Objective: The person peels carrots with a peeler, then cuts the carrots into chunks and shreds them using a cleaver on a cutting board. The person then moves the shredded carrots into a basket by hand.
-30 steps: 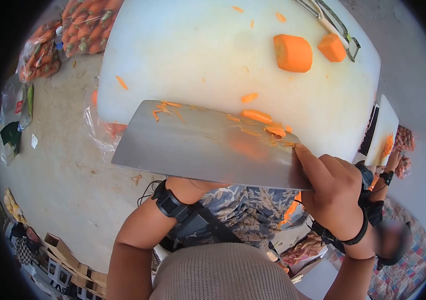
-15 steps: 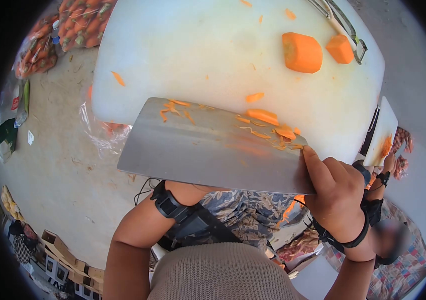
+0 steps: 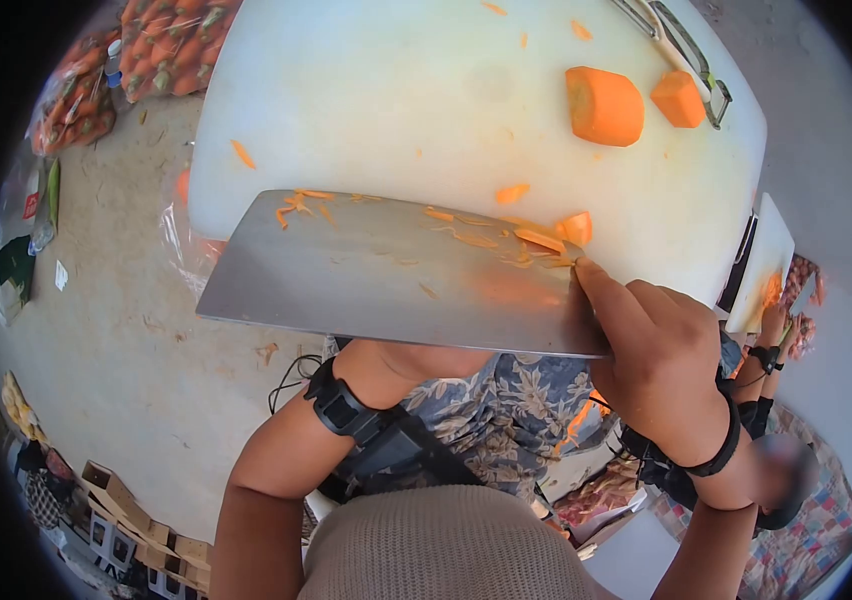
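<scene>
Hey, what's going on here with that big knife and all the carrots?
A person stands over a white cutting board. Their right hand grips a wide cleaver held above the board's near edge, broad side up, with carrot shreds clinging to the blade. The left hand is hidden behind the blade; only the left wrist shows. Two carrot chunks and a peeler lie at the board's far right. Bags of carrots sit on the floor.

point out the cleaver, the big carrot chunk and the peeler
cleaver (image 3: 386, 270), head view, middle of the flat blade
big carrot chunk (image 3: 604, 106), head view, middle of its orange surface
peeler (image 3: 694, 55), head view, its metal frame
</scene>
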The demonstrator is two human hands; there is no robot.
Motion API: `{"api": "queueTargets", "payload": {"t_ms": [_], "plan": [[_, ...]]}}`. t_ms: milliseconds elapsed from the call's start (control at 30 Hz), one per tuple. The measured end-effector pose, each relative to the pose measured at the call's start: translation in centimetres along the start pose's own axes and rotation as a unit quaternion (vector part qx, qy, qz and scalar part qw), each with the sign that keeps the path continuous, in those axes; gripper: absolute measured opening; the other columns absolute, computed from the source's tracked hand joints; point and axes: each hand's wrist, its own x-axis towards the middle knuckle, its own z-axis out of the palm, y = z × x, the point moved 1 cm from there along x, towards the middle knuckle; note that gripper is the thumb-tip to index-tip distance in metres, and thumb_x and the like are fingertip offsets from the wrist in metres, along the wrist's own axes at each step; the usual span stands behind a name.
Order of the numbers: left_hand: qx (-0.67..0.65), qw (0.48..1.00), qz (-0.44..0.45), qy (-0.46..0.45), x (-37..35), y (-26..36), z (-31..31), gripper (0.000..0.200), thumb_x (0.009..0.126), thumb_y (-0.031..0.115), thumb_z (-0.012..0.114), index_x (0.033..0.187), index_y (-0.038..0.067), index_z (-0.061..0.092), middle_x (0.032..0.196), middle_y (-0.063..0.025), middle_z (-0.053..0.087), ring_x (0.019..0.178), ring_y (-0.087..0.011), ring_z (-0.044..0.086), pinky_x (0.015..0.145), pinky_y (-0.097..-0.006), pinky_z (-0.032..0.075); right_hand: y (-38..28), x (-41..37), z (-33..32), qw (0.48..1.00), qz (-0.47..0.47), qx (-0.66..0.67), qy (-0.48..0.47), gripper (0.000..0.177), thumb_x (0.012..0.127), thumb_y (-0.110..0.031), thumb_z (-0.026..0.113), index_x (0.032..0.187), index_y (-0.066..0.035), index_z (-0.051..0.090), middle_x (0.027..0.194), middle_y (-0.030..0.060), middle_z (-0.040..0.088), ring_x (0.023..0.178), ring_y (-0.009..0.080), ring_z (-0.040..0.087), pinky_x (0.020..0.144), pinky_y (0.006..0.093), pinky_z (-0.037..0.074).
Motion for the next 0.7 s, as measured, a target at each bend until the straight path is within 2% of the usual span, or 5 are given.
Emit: {"api": "queueTargets", "payload": {"t_ms": [67, 200, 467, 533, 700], "plan": [[-0.183, 0.978, -0.088, -0.049, -1.0, -0.4, 0.4, 0.03, 0.081, 0.014, 0.068, 0.11, 0.006, 0.067, 0.115, -0.0095, 0.065, 0.1, -0.0274, 0.064, 0.088, -0.041, 0.052, -0.1, -0.7, -0.8, 0.999, 0.016, 0.027, -0.009, 0.047, 0.059, -0.002, 0.067, 0.106, 0.0, 0.065, 0.06, 0.0013, 0.044, 0.048, 0.0165, 0.052, 0.044, 0.0305, 0.04], [-0.267, 0.946, -0.164, -0.081, -2.3, -0.3, 1.5, 0.03, 0.081, 0.014, 0.067, 0.111, 0.006, 0.067, 0.114, -0.0096, 0.065, 0.099, -0.027, 0.064, 0.087, -0.0407, 0.053, 0.0, -1.7, -1.7, 0.999, 0.022, 0.016, -0.036, 0.054, 0.056, 0.0, 0.065, 0.109, 0.002, 0.065, 0.061, 0.0017, 0.044, 0.048, 0.0165, 0.051, 0.044, 0.0306, 0.039], [0.019, 0.998, 0.02, -0.048, -0.8, 0.2, 0.3, 0.031, 0.082, 0.015, 0.066, 0.111, 0.005, 0.067, 0.114, -0.0097, 0.065, 0.099, -0.0264, 0.065, 0.086, -0.0402, 0.053, 0.6, -1.2, -0.5, 0.999, 0.02, -0.001, -0.035, 0.053, 0.055, 0.0, 0.065, 0.109, 0.002, 0.064, 0.062, 0.0031, 0.045, 0.049, 0.0178, 0.052, 0.045, 0.0318, 0.041], [0.106, 0.989, 0.1, 0.024, 1.6, 0.4, -1.2, 0.029, 0.083, 0.015, 0.064, 0.11, 0.005, 0.067, 0.112, -0.0095, 0.065, 0.096, -0.025, 0.066, 0.083, -0.0396, 0.054, 1.2, -0.3, 0.0, 0.999, 0.015, 0.021, -0.036, 0.052, 0.056, 0.0, 0.065, 0.108, 0.002, 0.064, 0.061, 0.0031, 0.045, 0.049, 0.0179, 0.053, 0.045, 0.0317, 0.041], [0.048, 0.997, 0.041, 0.035, -0.4, 0.6, 0.1, 0.028, 0.084, 0.016, 0.063, 0.109, 0.005, 0.067, 0.112, -0.0089, 0.065, 0.096, -0.0253, 0.065, 0.083, -0.0399, 0.054, 0.8, 0.2, 0.0, 0.999, 0.004, 0.031, -0.038, 0.051, 0.057, -0.001, 0.067, 0.108, 0.001, 0.064, 0.061, 0.0026, 0.045, 0.049, 0.0177, 0.052, 0.045, 0.0315, 0.041]]}}
